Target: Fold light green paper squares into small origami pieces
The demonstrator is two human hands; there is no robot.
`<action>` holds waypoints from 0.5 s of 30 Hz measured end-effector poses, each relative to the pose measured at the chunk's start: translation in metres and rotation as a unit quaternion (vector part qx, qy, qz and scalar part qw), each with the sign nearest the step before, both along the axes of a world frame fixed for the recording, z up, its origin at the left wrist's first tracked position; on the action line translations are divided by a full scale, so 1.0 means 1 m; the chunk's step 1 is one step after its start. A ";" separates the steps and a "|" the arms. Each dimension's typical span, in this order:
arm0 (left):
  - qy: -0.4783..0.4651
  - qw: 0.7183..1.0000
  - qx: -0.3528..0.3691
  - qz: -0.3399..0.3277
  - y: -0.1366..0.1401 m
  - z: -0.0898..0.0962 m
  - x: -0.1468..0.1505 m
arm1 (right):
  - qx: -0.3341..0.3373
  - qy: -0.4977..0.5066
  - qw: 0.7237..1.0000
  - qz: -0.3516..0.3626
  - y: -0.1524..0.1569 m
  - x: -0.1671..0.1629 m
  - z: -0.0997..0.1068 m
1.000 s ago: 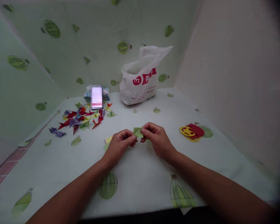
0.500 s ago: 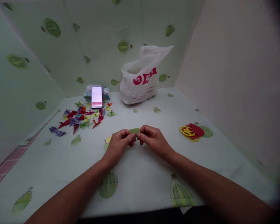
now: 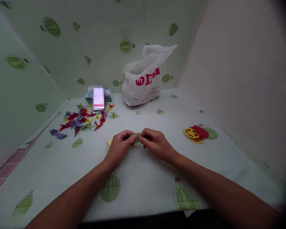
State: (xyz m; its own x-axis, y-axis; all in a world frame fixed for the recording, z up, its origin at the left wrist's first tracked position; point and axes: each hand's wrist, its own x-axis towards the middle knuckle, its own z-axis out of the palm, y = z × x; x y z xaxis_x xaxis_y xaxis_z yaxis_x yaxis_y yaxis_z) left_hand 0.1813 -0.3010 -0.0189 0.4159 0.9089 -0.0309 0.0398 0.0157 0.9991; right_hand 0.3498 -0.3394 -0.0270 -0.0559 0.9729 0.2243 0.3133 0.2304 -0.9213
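A small folded piece of green paper (image 3: 138,137) is held between my two hands, above the middle of the table. My left hand (image 3: 121,144) pinches its left side with thumb and fingers. On the right side, the fingertips of my right hand (image 3: 156,142) are closed on the paper's edge. Fingers cover much of the paper, so its exact fold cannot be made out. Partly hidden behind my left hand lie yellow and green paper sheets (image 3: 109,143) on the table.
Several folded paper birds (image 3: 82,121) in mixed colours lie at the left. Behind them stand a lit phone (image 3: 98,98) and a tissue box (image 3: 109,95). A white plastic bag (image 3: 143,90) stands at the back. Red and yellow paper cut-outs (image 3: 196,133) lie at right.
The green paper has turned from lying level to a tilted angle, and less of it shows between my fingers. Both hands keep nearly the same place.
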 end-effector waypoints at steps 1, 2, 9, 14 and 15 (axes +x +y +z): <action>0.000 1.000 0.002 0.005 0.000 0.001 0.000 | -0.002 0.002 1.000 0.001 0.000 0.000 0.000; 0.000 1.000 0.001 0.010 -0.001 0.001 0.000 | -0.006 0.012 1.000 0.002 0.000 0.000 0.000; 0.008 1.000 -0.024 -0.004 -0.001 0.002 0.001 | -0.006 0.016 1.000 0.008 0.001 0.002 0.002; -0.017 1.000 -0.014 0.017 0.001 -0.004 0.000 | -0.021 0.045 0.999 0.023 0.000 0.001 0.002; -0.032 0.999 -0.019 0.028 0.002 -0.005 0.000 | -0.033 0.067 0.997 0.027 0.001 0.000 0.002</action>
State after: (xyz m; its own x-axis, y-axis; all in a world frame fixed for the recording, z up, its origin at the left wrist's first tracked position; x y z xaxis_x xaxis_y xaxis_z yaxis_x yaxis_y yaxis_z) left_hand 0.1810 -0.2994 -0.0237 0.3672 0.9292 -0.0416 -0.0262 0.0550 0.9981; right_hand 0.3502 -0.3387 -0.0253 -0.0827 0.9821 0.1694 0.1746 0.1817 -0.9677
